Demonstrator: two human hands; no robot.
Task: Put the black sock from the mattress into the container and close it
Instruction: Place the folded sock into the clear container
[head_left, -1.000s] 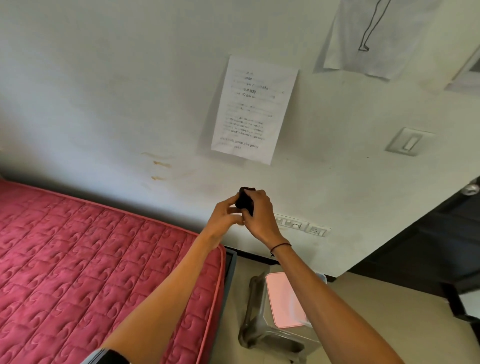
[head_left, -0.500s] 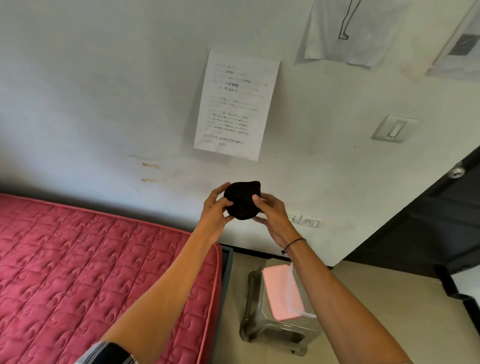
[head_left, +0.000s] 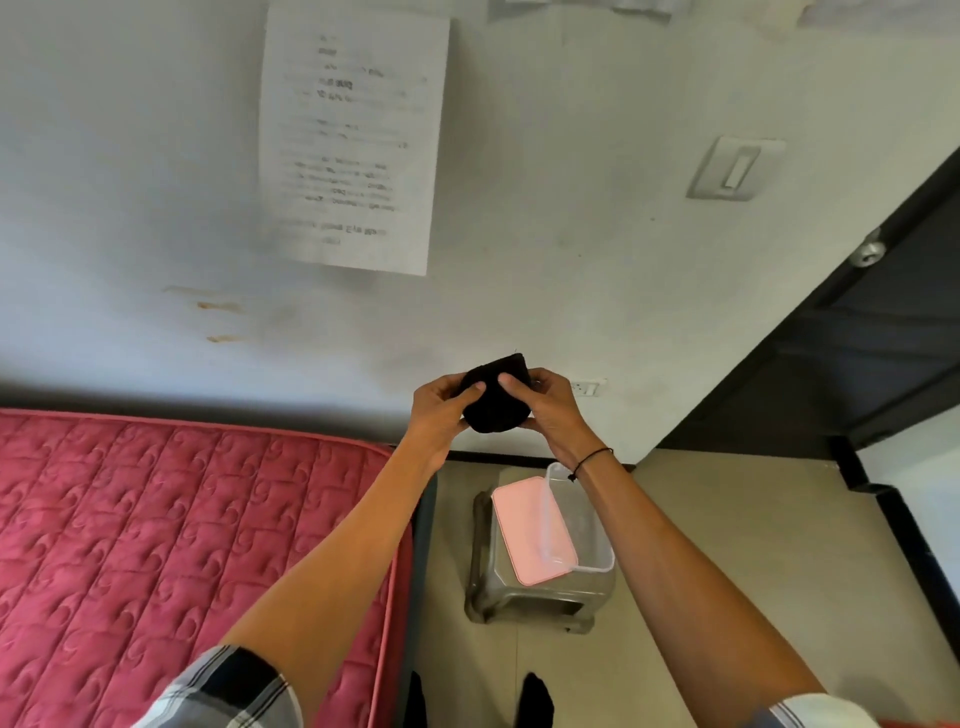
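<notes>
Both hands, left hand and right hand, pinch the bunched black sock in the air, compacting it to fit the open clear container on the stool below, pink lid set aside.

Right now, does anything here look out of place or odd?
Little. The pink lid lies off the clear container, on the stool, and brownish stains mark the wall above the mattress.

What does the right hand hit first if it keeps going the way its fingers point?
The black sock: the right hand already grips it, fingers aimed at the left hand on the far side. Beyond that, depth is unclear.
</notes>
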